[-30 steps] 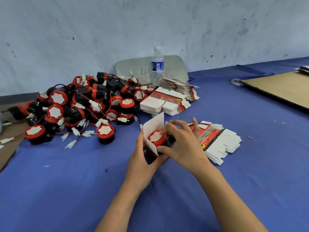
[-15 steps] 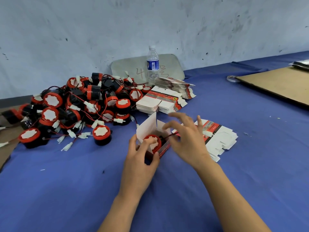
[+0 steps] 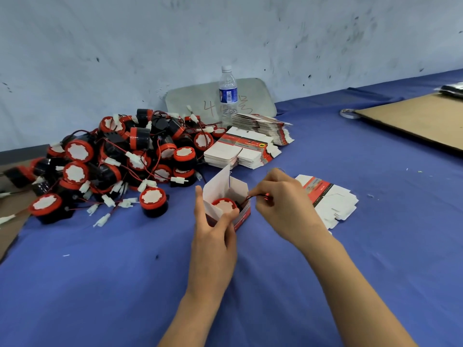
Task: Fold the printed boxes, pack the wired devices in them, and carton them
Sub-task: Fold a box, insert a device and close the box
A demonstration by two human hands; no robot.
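Observation:
An open red-and-white printed box [image 3: 239,190] stands on the blue table, its white flaps up. A red-and-black wired device [image 3: 223,204] sits inside it. My left hand [image 3: 213,236] grips the box's near side, thumb on the device's rim. My right hand [image 3: 283,209] pinches the device's red-and-black wire [image 3: 255,195] just right of the box. A pile of the same devices [image 3: 120,161] lies to the left. Flat printed boxes lie under my right hand [image 3: 330,199] and in stacks farther back [image 3: 240,152].
A water bottle [image 3: 228,96] stands by the wall in front of a grey board [image 3: 258,96]. A brown cardboard sheet [image 3: 421,121] and a tape roll [image 3: 349,113] lie at the right. Cardboard [image 3: 7,221] shows at the left table edge.
The device has gone down into the box. My left thumb shifted onto its rim, and my right hand drew back to the right and took hold of the wire.

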